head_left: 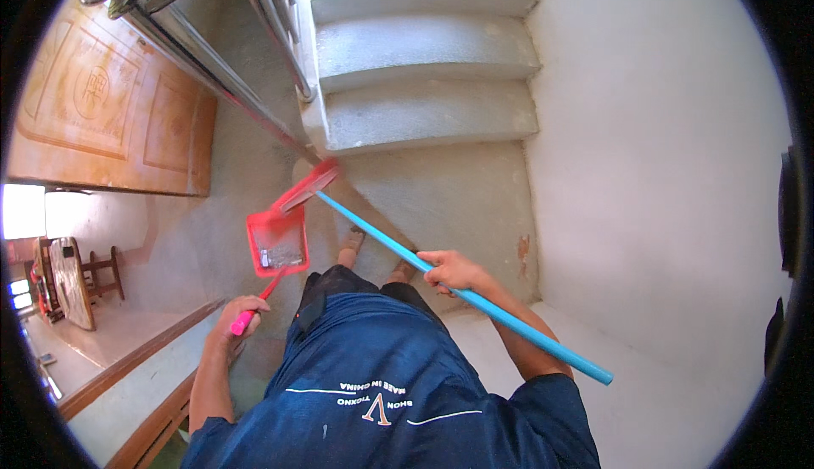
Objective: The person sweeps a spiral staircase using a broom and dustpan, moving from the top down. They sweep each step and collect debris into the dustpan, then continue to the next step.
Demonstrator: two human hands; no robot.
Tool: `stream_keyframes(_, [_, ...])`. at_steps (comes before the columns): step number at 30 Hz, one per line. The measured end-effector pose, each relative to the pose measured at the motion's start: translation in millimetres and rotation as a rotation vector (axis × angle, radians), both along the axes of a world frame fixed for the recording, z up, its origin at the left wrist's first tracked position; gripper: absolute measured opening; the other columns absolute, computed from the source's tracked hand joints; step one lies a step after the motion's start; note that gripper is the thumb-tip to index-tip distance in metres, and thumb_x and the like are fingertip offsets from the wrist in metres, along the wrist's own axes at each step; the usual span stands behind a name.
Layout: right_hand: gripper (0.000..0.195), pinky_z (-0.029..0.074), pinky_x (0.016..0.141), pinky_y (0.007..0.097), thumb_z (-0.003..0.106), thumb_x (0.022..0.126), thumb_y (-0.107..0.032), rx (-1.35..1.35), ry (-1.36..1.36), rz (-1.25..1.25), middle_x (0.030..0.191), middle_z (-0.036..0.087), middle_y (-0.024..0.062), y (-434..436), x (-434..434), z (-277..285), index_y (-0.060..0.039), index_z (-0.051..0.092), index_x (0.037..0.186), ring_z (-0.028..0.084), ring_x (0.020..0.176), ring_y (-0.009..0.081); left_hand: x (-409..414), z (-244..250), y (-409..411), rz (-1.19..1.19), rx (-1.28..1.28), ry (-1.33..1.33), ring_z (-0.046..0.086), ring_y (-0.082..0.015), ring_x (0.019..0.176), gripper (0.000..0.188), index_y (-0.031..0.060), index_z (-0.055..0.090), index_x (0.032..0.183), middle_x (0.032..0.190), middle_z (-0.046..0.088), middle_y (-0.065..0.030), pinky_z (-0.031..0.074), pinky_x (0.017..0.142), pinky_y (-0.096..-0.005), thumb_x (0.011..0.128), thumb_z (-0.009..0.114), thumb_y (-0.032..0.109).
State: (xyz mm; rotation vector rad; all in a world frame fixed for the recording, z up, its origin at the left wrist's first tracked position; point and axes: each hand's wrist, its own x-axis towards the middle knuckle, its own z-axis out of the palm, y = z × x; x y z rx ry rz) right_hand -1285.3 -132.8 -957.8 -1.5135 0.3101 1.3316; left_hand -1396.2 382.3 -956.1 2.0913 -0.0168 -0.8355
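Observation:
My left hand (240, 320) is closed around the pink grip of a red dustpan (253, 240), whose pan holds grey dust and small debris. My right hand (453, 272) grips the blue handle of a broom (381, 238) partway along its length. The red broom head (310, 184), blurred at its edges, is at the far edge of the dustpan and partly overlaps it. From the head, the blue handle runs down to the right, past my right forearm.
Concrete stairs (426, 109) rise ahead beside a white wall (642, 151). A metal railing post (210, 74) stands at the left, near a carved wooden door (114, 100). Wooden furniture (73, 284) is visible at the far left. My feet are on the landing (458, 195).

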Motion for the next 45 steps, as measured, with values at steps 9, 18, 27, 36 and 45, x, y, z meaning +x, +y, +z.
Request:
stream_keyframes(9, [0.060, 0.040, 0.040, 0.0282, 0.058, 0.082, -0.004, -0.211, 0.121, -0.270, 0.068, 0.055, 0.0021, -137.5, 9.7, 121.4, -0.0077, 0.051, 0.141, 0.050, 0.048, 0.0102, 58.4, 53.7, -15.9, -0.078, -0.053, -0.044, 0.065, -0.0279, 0.081, 0.026, 0.0074, 0.068, 0.095, 0.089, 0.067, -0.0113, 0.052, 0.079, -0.0351, 0.073, 0.056, 0.001])
stream_keyframes(18, [0.061, 0.040, 0.042, 0.0276, 0.056, 0.085, -0.005, -0.504, 0.070, -0.424, 0.067, 0.053, 0.0011, -166.1, -39.3, 283.2, -0.0116, 0.049, 0.145, 0.049, 0.048, 0.0108, 76.9, 117.9, -28.0, -0.070, -0.068, -0.148, 0.067, -0.0311, 0.083, 0.024, 0.0076, 0.069, 0.092, 0.090, 0.068, -0.0133, 0.053, 0.079, -0.0372, 0.072, 0.058, 0.000])
stream_keyframes(27, [0.060, 0.043, 0.043, 0.0302, 0.061, 0.082, -0.009, -0.222, -0.005, -0.037, 0.064, 0.055, 0.0028, -70.6, 20.3, 284.6, -0.0103, 0.051, 0.142, 0.051, 0.048, 0.0118, 87.5, 195.6, -41.1, -0.109, -0.150, -0.153, 0.066, -0.0310, 0.084, 0.026, 0.0077, 0.068, 0.095, 0.091, 0.068, -0.0133, 0.053, 0.079, -0.0367, 0.072, 0.058, 0.000])
stream_keyframes(36, [0.064, 0.044, 0.041, 0.0302, 0.061, 0.080, -0.007, -0.523, -0.058, -0.118, 0.068, 0.059, 0.0044, -126.4, 17.6, 341.7, -0.0076, 0.052, 0.143, 0.052, 0.049, 0.0118, 93.5, 259.9, -32.6, -0.212, -0.182, -0.139, 0.065, -0.0257, 0.075, 0.031, 0.0099, 0.068, 0.097, 0.084, 0.066, -0.0107, 0.052, 0.070, -0.0353, 0.070, 0.062, -0.003])
stream_keyframes(45, [0.049, 0.042, 0.041, 0.0268, 0.055, 0.083, -0.004, -0.622, -0.145, -0.471, 0.068, 0.055, 0.0006, -99.0, -40.9, 418.4, -0.0121, 0.064, 0.131, 0.050, 0.048, 0.0089, 107.6, 296.0, -17.5, -0.372, -0.292, -0.330, 0.063, -0.0271, 0.069, 0.031, 0.0105, 0.068, 0.093, 0.074, 0.062, -0.0091, 0.049, 0.065, -0.0367, 0.066, 0.064, -0.002])
